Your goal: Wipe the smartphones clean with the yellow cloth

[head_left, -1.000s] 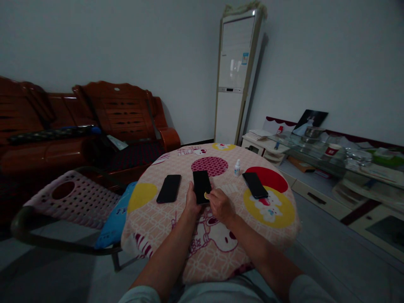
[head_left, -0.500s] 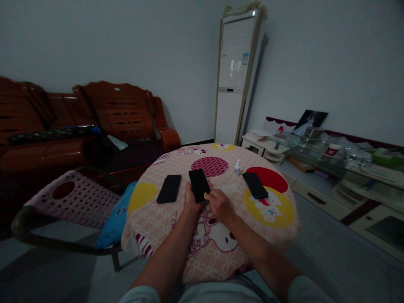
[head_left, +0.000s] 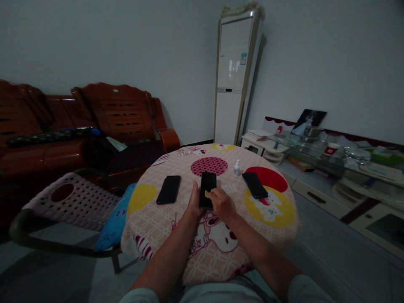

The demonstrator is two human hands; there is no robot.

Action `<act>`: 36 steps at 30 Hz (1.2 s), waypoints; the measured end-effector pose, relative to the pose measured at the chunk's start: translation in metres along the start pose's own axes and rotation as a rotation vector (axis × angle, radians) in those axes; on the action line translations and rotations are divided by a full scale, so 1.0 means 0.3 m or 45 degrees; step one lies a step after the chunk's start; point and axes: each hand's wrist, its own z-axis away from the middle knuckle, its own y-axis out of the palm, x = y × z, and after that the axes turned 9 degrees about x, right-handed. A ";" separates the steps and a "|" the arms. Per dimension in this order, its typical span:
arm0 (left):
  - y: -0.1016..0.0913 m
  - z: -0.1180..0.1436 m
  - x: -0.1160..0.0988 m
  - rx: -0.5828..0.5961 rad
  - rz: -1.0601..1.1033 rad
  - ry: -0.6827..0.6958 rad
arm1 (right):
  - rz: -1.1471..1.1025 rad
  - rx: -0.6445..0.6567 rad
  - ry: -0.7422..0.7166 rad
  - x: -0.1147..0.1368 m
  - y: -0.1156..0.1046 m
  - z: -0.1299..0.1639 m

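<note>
My left hand point(head_left: 194, 203) grips a black smartphone point(head_left: 208, 182) along its left side and lower end, holding it over the table. In my right hand point(head_left: 222, 204), the fingers pinch a small yellow piece point(head_left: 206, 194) against the phone's dark face; its exact kind is too small to make out. A second black phone point(head_left: 168, 189) lies to the left of my hands. Off to the right rests a third one point(head_left: 255, 185), partly over a red and a yellow circle of the tablecloth. Behind it stands a small white bottle point(head_left: 237, 168).
A patterned cloth covers the round table point(head_left: 217, 263). A chair with a woven back point(head_left: 71, 202) and a blue cushion point(head_left: 115, 223) stands at the left, before a wooden sofa point(head_left: 116, 113). A tall air conditioner point(head_left: 232, 75) and a cluttered cabinet point(head_left: 315, 191) stand beyond.
The held phone has shifted right and turned from a leftward tilt to nearly straight. The yellow piece now sits further in from its edge. My left fingers have moved right with the phone.
</note>
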 end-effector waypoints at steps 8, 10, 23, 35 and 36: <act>0.024 0.018 0.026 0.080 -0.192 -0.195 | 0.078 -0.127 0.189 -0.079 0.001 -0.006; 0.033 0.026 0.030 0.132 -0.228 -0.256 | 0.083 -0.179 0.252 -0.104 -0.003 -0.008; 0.023 0.024 0.023 0.087 -0.283 -0.299 | -0.027 -0.039 0.090 -0.043 -0.019 0.013; 0.028 0.033 0.038 0.210 -0.409 -0.452 | 0.051 -0.241 0.251 -0.109 -0.003 -0.008; 0.029 0.036 0.042 0.268 -0.428 -0.485 | 0.060 -0.267 0.287 -0.121 -0.006 -0.009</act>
